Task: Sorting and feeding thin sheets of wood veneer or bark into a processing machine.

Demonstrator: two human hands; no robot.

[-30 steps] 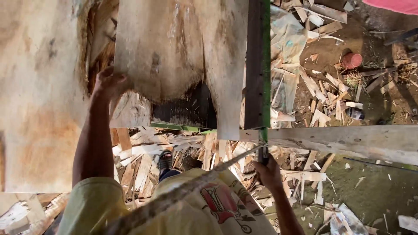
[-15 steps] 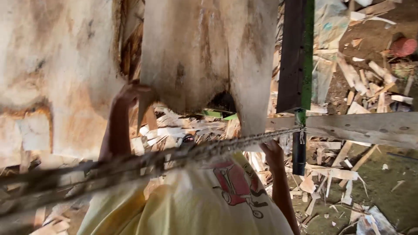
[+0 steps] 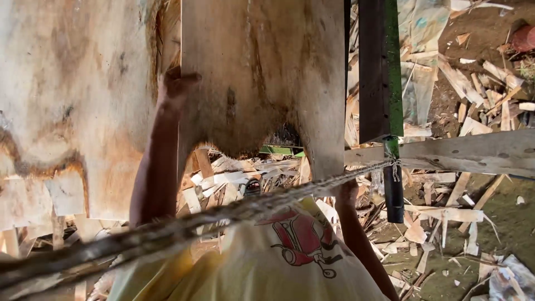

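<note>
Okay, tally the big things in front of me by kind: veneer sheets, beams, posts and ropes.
Veneer sheets: 2, a wide pale sheet and a ragged-edged sheet that the left hand grips
Horizontal wooden beam: 1
Dark upright post with green edge: 1
Twisted rope: 1
Total: 5

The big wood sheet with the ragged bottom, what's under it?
Below the sheet lie wood scraps and a green bit, seen through its torn edge. The left hand grips its side; the right hand shows at its lower corner. The rest is covered.
</note>
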